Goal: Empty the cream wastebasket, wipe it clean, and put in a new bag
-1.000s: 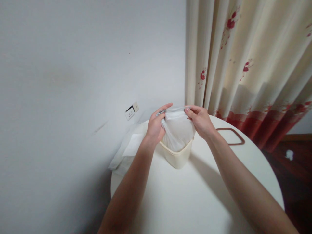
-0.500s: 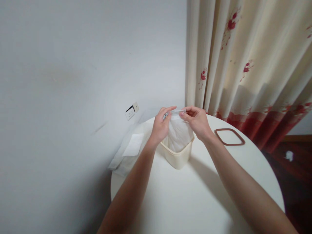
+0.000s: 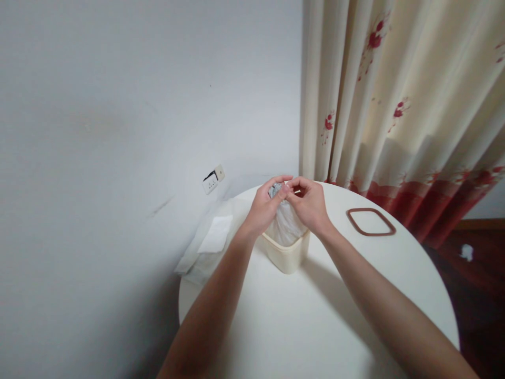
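Observation:
A thin translucent plastic bag [image 3: 290, 226] hangs inside a small cream bin [image 3: 287, 259], its upper part gathered above the rim. My left hand [image 3: 268, 202] pinches the bag's top edge between thumb and fingers, with a crumpled bit of it showing in the grip. Close against it, my right hand [image 3: 309, 202] is closed on the same top edge, fingertips nearly touching those of the left. The bin stands upright, and the hands hide its far side.
The bin stands on a round white table [image 3: 335, 316]. A brown ring-shaped frame [image 3: 371, 235] lies at the right. Plastic packaging with a white sheet [image 3: 216, 234] rests at the left, by the wall with a socket [image 3: 210, 184]. A patterned curtain [image 3: 394, 131] hangs behind.
My right hand has moved left until it meets my left hand. The stretch of bag edge between them has bunched up. The bin has stayed in about the same place.

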Demonstrator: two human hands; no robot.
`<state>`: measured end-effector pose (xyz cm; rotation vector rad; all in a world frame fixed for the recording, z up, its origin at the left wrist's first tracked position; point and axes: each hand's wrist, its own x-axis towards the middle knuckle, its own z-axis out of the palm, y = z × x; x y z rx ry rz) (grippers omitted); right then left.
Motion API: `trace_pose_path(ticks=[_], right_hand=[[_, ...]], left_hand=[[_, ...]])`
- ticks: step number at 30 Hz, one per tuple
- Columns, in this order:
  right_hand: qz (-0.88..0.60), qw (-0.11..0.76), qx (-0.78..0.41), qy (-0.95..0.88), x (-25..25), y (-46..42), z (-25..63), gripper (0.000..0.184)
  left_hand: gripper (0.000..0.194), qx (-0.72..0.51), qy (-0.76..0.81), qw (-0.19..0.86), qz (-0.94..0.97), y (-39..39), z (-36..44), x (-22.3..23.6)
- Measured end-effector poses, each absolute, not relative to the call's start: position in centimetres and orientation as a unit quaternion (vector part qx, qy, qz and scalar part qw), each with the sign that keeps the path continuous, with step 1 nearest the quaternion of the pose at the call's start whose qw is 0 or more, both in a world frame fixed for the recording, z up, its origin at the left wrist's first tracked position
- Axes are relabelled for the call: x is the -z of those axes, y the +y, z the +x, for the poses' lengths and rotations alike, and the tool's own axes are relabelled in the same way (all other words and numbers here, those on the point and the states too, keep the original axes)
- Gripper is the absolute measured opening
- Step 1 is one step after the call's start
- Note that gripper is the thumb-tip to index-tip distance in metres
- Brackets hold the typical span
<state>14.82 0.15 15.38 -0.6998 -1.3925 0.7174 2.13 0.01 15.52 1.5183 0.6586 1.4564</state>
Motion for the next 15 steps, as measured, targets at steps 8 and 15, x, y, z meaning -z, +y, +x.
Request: trace_pose_path(ticks=[8,15], right_hand=[[-0.288,0.612,-0.362,-0.641,-15.0,1.5,16.2,0.02],[-0.478,0.447,-0.244,-0.715,-13.2,3.7,19.8,0.007]], left_hand=[[0.023,-0.631,0.315,0.396,0.588,1.0,0.9,-15.1],[0.029,-0.682,0.265,0.458,0.505,1.0,0.7,-15.5]])
